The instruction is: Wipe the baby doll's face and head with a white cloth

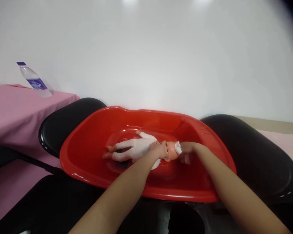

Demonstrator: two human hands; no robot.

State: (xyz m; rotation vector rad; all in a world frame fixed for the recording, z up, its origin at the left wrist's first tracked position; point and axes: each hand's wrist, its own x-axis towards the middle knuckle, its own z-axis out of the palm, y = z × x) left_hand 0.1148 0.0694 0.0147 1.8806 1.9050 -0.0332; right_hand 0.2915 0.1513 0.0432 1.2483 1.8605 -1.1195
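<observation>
In the red tub (88,146) I steady the doll (136,149) with my left hand (158,150) closed at its neck while my right hand (187,149) presses a white cloth (178,148) on its head, so I judge wiping needs small gentle strokes.

Both forearms are bare from the lower edge of the view up to the wrists, without sleeves. The left hand (158,150) and right hand (187,150) show no gloves, rings or watch.
</observation>
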